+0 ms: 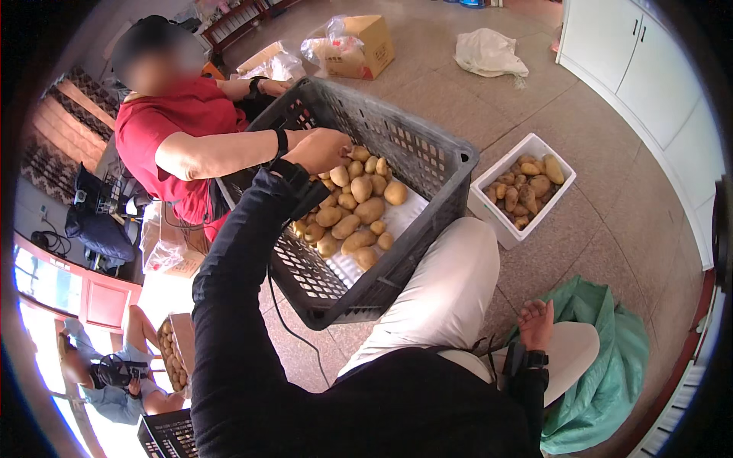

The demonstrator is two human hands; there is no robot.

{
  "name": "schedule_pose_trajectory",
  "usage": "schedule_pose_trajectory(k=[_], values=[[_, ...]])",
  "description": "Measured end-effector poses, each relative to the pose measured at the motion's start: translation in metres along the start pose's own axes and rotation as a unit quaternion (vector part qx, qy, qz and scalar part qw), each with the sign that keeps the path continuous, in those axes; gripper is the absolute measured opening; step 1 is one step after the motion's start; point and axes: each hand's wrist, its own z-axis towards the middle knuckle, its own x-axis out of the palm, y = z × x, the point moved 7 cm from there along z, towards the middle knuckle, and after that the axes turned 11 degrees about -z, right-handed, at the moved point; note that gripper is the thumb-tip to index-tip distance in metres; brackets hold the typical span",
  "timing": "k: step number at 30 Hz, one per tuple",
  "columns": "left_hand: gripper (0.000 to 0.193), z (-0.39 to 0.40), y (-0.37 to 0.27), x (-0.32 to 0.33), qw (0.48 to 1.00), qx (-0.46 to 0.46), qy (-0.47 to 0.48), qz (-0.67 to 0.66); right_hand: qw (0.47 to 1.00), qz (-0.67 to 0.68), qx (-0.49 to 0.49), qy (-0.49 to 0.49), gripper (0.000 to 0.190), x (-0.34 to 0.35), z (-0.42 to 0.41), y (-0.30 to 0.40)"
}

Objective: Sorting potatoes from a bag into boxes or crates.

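Observation:
A large black plastic crate [395, 286] stands before me with many potatoes [369, 210] heaped over its pale bottom. My left hand [318, 150] is over the heap at the crate's far left part; its fingers are partly hidden, so I cannot tell whether they hold a potato. A person's forearm in a red sleeve reaches in right beside it. My right hand [536, 325] rests palm up by my right knee, fingers loosely curled and apart, holding nothing. To the right of the crate a white foam box [504, 232] holds more potatoes.
A co-worker in a red shirt [189, 123] sits across the crate. A green woven sack [607, 372] lies beside my right knee. Cardboard boxes [381, 48] and a white sack [489, 52] are on the floor beyond. Another person [114, 395] sits at lower left near a box of potatoes.

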Motion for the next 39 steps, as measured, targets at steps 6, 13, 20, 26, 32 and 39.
schedule_pose_trajectory(k=[6,13,20,26,32,39], values=[[0.022,0.008,-0.071,-0.039,0.999,-0.029,-0.044,-0.013,0.999,0.016,-0.011,0.026,0.037,-0.001,-0.001,0.000],[0.033,0.014,-0.097,-0.056,0.997,-0.042,-0.069,0.004,1.000,0.013,-0.016,0.017,0.037,-0.002,-0.003,0.001],[0.033,0.015,-0.079,-0.063,0.993,-0.074,-0.088,-0.026,0.999,0.007,-0.026,0.026,0.037,0.003,-0.007,0.005],[0.032,0.016,-0.079,-0.066,0.993,-0.010,-0.116,0.021,0.999,0.012,-0.027,0.025,0.036,0.005,-0.008,0.006],[0.034,0.015,-0.091,-0.066,0.998,-0.022,-0.066,0.009,1.000,0.015,-0.018,0.018,0.035,0.004,-0.008,0.005],[0.033,0.013,-0.074,-0.065,0.995,-0.082,-0.063,0.005,0.999,0.017,-0.024,0.027,0.035,0.005,-0.007,0.006]])
